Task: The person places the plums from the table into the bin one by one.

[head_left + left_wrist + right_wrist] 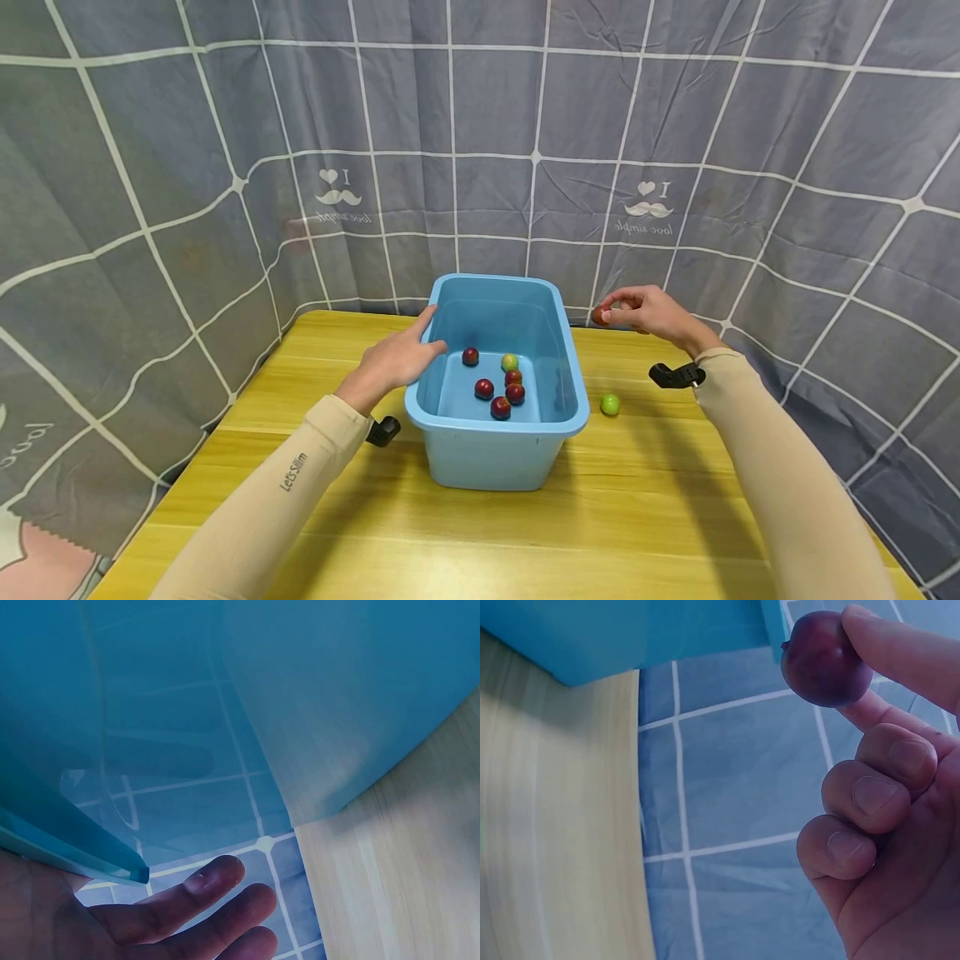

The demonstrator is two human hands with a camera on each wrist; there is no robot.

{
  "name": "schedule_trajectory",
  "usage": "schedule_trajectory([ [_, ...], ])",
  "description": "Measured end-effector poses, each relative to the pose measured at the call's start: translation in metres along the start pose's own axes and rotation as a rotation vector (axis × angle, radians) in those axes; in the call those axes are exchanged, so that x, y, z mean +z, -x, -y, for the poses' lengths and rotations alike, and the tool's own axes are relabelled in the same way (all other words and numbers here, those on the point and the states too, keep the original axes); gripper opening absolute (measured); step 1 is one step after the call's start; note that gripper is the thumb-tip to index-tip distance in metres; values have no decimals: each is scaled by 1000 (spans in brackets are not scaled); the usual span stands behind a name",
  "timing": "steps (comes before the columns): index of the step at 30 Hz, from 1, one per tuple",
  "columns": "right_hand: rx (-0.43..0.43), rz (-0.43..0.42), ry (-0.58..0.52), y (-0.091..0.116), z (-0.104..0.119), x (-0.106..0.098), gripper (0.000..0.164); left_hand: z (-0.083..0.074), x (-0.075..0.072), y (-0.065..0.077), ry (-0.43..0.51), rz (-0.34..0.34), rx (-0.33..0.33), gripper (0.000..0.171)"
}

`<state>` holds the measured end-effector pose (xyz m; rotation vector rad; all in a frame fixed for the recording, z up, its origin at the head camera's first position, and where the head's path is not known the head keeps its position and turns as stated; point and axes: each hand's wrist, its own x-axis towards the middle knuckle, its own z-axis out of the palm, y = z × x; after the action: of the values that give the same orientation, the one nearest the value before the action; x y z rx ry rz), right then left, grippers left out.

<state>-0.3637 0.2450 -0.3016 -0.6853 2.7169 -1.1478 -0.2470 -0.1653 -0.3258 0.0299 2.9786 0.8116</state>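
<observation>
A light blue plastic bin [487, 458] stands on the table. On its left rim lies my left hand [393, 360], thumb over the inside; in the left wrist view, the fingers [187, 900] extend loosely outside, apart from the wall. My right hand [648, 312], raised right of the bin near the table's far edge, pinches a small round dark red fruit [826, 660] like a miniature apple between thumb and index finger. The other fingers are curled in. Inside the bin lie several red fruits [484, 388] and a yellow-green one [509, 362]. A green fruit [610, 405] sits on the table right of the bin.
The wooden table [345, 533] ends at a grey checked curtain [495, 108] that surrounds its back and sides. Each wrist wears a black strap mount [677, 376]. The bin's high walls rise between the two hands.
</observation>
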Motion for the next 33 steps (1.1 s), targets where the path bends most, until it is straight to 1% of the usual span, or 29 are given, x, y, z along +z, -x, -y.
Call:
schedule_trajectory([
  [1,1,7,7,2,7,-1,42,0,0,0,1,-1,1,76],
  [2,-5,13,18,1,10,-1,41,0,1,0,2,-1,1,76],
  [7,-20,15,17,-5,22,-2,38,0,1,-1,2,-3,1,76],
  [8,-31,12,22,-8,20,-1,38,0,1,-1,1,-3,1,76],
  [9,-38,13,23,-9,23,-1,37,0,1,-1,2,-3,1,76],
  [19,-61,53,96,-19,52,4,35,0,0,-2,0,1,-9,76],
  [23,-83,69,125,-25,63,8,34,-1,0,-3,-4,-1,-9,76],
  [26,-101,92,136,-29,70,12,34,-1,0,-3,-4,-1,-7,76],
  [33,-134,155,123,-40,88,22,32,-2,1,-4,4,-3,-6,76],
])
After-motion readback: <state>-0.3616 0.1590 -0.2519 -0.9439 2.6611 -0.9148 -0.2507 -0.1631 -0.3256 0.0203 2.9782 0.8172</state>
